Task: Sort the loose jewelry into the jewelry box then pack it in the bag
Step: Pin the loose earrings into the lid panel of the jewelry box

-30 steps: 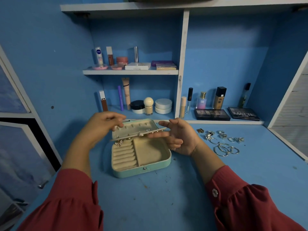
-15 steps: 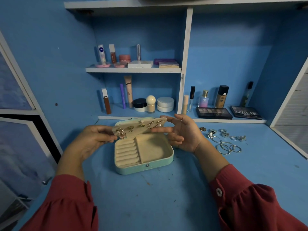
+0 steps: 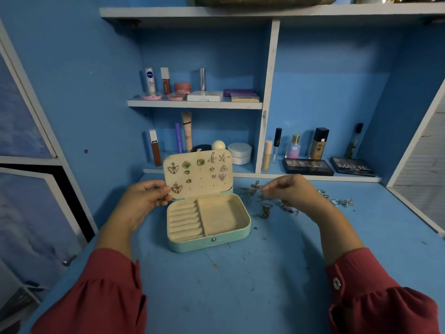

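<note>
**Jewelry box held open on the blue desk, loose pieces beside it**

The teal jewelry box (image 3: 209, 239) is set on the blue desk (image 3: 240, 285), near its middle, with the lid up. Its cream base is divided into a row of ring rolls (image 3: 184, 220) on the left and an open compartment (image 3: 222, 216) on the right. The earring panel (image 3: 198, 173) is stood upright behind the base and is studded with butterfly, green square, starfish and triangle earrings. The panel's lower left edge is gripped by the left hand (image 3: 144, 201), thumb in front and fingers curled behind it. To the right of the box, the loose jewelry (image 3: 262, 201) is spread on the desk: chains, hoops and rings. The right hand (image 3: 292, 190) is held over this pile with fingers curled and fingertips drawn together; a fine chain appears to be pinched there, though the blur leaves this uncertain. Red sleeves (image 3: 385, 307) are seen at both wrists. Behind the desk, cosmetics and two eyeshadow palettes (image 3: 308, 166) are lined along white-edged shelves (image 3: 195, 103).
</note>
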Available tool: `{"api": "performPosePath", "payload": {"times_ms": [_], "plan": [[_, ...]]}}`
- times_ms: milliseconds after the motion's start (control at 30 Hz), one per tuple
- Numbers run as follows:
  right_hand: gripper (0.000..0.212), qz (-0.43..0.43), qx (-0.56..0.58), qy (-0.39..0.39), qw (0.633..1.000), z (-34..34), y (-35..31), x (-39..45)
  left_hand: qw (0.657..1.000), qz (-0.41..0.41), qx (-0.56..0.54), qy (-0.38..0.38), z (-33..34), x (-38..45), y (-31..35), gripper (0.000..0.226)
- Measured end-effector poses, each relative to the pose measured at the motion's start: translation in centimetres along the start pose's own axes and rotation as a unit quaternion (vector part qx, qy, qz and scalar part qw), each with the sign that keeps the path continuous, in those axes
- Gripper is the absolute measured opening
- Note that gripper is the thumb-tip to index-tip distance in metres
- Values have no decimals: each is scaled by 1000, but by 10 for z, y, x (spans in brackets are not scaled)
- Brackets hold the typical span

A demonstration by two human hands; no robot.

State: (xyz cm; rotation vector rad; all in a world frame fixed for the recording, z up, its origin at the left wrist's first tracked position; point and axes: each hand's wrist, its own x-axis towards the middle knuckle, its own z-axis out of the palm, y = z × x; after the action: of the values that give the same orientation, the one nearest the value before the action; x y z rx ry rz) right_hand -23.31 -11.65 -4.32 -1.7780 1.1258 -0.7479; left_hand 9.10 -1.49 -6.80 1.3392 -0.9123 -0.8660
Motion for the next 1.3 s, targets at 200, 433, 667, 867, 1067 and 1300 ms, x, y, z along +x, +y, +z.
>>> {"api": "performPosePath", "payload": {"times_ms": [200, 433, 667, 867, 1067, 1300], "plan": [[16, 6, -147, -79, 986, -2, 3, 3, 1000, -15, -4, -6, 2, 4, -2, 14], [15, 47, -282, -237, 928, 1, -12, -6, 999, -30, -14, -12, 0, 8, -5, 14], [16, 58, -331, -248, 908, 11, -20, -8, 999, -26, -13, -18, -1, 9, -6, 15], [12, 51, -316, -236, 918, 13, -19, -8, 999, -26, -17, -15, -2, 10, -7, 14], [5, 38, -305, -218, 926, 9, -17, -7, 999, -26, -24, -10, -1, 10, -7, 14], [7, 18, -266, -41, 963, 2, -3, 2, 999, -30, -22, -14, -3, 11, -8, 14]]}}
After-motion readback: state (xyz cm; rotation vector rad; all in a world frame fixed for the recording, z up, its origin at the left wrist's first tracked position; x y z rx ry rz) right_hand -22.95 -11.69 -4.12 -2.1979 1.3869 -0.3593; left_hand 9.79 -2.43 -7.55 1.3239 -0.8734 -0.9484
